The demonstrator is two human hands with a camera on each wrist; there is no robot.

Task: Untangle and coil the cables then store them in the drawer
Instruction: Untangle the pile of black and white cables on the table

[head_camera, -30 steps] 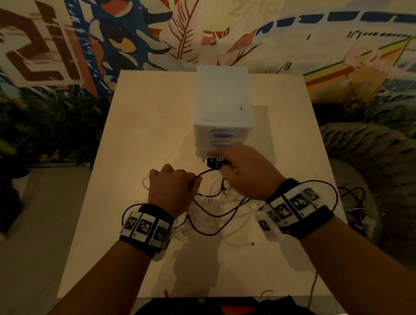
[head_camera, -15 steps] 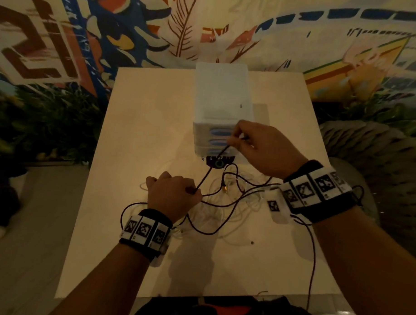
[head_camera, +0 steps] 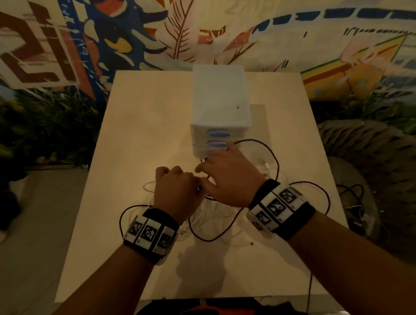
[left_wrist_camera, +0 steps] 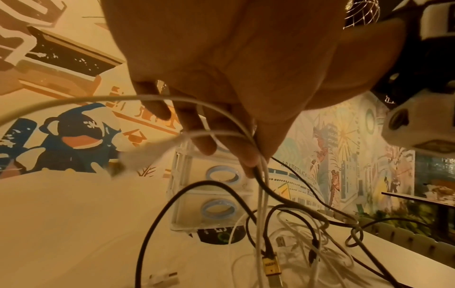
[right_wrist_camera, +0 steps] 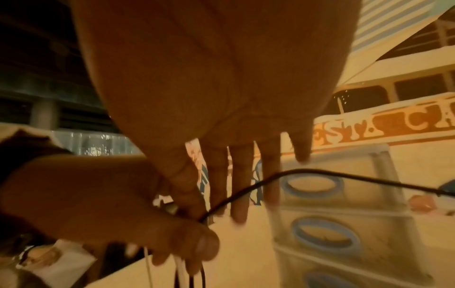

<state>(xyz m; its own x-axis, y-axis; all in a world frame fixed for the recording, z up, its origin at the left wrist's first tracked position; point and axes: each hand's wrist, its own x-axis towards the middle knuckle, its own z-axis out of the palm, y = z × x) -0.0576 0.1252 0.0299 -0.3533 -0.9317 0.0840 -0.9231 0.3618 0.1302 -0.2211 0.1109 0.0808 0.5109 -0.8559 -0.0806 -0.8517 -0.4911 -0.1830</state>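
Note:
A tangle of white cables [head_camera: 214, 218] and a black cable [head_camera: 278, 167] lies on the pale table [head_camera: 144, 131] in front of a white drawer unit [head_camera: 218, 98] with blue handles. All its drawers are closed. My left hand [head_camera: 175, 191] is a fist gripping black and white cable strands [left_wrist_camera: 261, 194]. My right hand [head_camera: 229, 179] sits right against it. Its thumb and forefinger pinch the black cable [right_wrist_camera: 320, 171] beside the left fist [right_wrist_camera: 98, 204]; the other fingers [right_wrist_camera: 241, 194] point straight toward the drawer unit [right_wrist_camera: 344, 214]. The black cable arcs out to the right in a wide loop.
A gold-tipped plug [left_wrist_camera: 270, 268] and a white plug [left_wrist_camera: 162, 276] lie in the tangle. A woven pouf [head_camera: 367, 148] and more cables on the floor [head_camera: 352, 193] are to the right, plants [head_camera: 38, 128] to the left, a mural wall behind.
My right hand drew the black cable up to the drawer front, then came back down to the left fist, leaving a loop on the right. The left hand stayed put.

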